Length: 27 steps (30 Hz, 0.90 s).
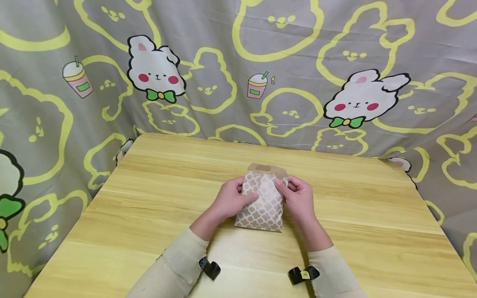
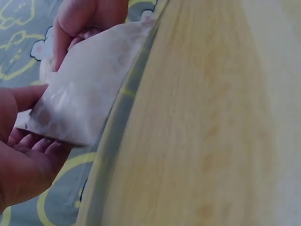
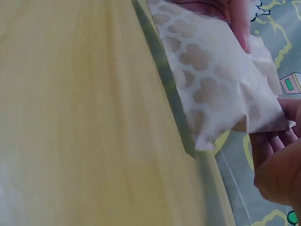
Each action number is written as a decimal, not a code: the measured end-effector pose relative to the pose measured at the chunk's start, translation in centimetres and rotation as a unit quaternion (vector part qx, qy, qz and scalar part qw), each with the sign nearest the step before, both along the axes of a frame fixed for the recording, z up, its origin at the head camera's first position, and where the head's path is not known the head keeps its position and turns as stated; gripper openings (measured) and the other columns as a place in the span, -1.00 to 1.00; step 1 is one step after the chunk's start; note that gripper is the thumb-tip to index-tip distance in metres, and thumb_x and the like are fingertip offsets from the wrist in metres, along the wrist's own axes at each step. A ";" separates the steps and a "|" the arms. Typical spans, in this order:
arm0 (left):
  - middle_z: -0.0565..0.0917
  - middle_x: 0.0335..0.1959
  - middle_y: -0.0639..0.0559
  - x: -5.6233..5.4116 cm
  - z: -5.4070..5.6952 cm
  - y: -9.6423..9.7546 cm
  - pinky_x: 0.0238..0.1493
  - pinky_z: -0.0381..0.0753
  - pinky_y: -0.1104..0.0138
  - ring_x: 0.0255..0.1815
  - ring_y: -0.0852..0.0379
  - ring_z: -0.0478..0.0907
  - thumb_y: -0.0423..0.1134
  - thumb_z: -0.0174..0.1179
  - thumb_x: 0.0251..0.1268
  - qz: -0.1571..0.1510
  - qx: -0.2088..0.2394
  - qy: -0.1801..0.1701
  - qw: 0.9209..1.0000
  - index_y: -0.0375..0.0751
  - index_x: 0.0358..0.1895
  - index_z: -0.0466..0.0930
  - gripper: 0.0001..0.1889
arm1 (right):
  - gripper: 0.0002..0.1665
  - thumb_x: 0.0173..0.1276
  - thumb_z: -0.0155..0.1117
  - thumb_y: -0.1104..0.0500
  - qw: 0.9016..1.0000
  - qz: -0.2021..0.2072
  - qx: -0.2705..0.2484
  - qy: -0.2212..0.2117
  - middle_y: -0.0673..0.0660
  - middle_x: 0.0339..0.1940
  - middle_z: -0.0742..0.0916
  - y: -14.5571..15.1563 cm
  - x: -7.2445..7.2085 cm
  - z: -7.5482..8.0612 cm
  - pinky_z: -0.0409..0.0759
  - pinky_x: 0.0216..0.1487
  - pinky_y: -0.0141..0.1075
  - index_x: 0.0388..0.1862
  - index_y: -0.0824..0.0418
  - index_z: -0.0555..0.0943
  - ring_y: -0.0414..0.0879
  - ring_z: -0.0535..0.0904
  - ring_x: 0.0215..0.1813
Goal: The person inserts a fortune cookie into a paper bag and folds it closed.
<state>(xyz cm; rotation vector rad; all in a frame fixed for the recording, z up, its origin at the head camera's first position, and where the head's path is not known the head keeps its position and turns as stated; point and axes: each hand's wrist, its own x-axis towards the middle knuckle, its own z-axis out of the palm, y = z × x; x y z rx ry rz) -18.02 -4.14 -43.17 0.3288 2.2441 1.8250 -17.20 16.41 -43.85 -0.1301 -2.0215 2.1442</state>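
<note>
A brown paper bag [image 1: 261, 207] with a white lattice print is held up over the table, its plain brown top flap [image 1: 266, 168] pointing away from me. My left hand [image 1: 231, 198] grips its left edge, thumb across the printed front and fingers behind. On the opposite edge, near the top, my right hand [image 1: 299, 198] pinches the paper between thumb and fingers. In the left wrist view the bag [image 2: 89, 80] looks slightly puffed, with left-hand fingers under it. The right wrist view has the bag [image 3: 211, 80] creased beside the right thumb. Whatever is inside is hidden.
The wood-grain table [image 1: 149, 215] has rounded far corners. Behind it and along both sides hangs a grey curtain [image 1: 220, 37] with yellow outlines and white rabbit faces. A black wrist camera [image 1: 210, 268] sits on the left sleeve, another black camera [image 1: 303, 274] on the right.
</note>
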 end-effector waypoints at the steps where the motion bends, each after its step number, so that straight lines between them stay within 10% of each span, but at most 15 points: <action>1: 0.73 -0.33 0.01 0.0 0.0 0.0 -0.33 0.67 0.22 -0.36 0.06 0.69 -0.32 0.38 0.25 0.008 0.004 -0.004 1.000 -0.26 -0.01 0.65 -0.73 | -0.79 0.28 0.41 0.39 1.000 0.001 -0.004 0.000 0.08 -0.51 0.73 0.0 0.0 0.0 0.47 -0.55 -0.43 -0.16 0.53 0.66 -0.21 0.55 -0.55; 20: 0.72 -0.19 -0.05 -0.3 0.4 -0.3 -0.24 0.67 0.22 -0.26 0.04 0.67 -0.25 0.26 0.41 0.060 0.070 0.036 0.995 -0.14 0.22 0.61 -0.65 | -0.84 0.35 0.35 0.38 0.997 0.078 -0.004 -0.017 0.09 -0.47 0.76 0.0 0.0 0.0 0.54 -0.46 -0.40 -0.18 0.51 0.64 -0.19 0.61 -0.47; 27: 0.73 -0.26 -0.10 -0.3 0.5 -0.5 -0.34 0.69 0.20 -0.35 0.02 0.68 -0.43 0.21 0.38 0.055 0.097 0.046 0.993 -0.14 0.16 0.64 -0.67 | -0.63 0.38 0.27 0.43 0.994 0.108 0.000 -0.031 0.05 -0.42 0.69 0.4 0.1 0.2 0.63 -0.40 -0.31 0.16 0.46 0.57 -0.14 0.63 -0.39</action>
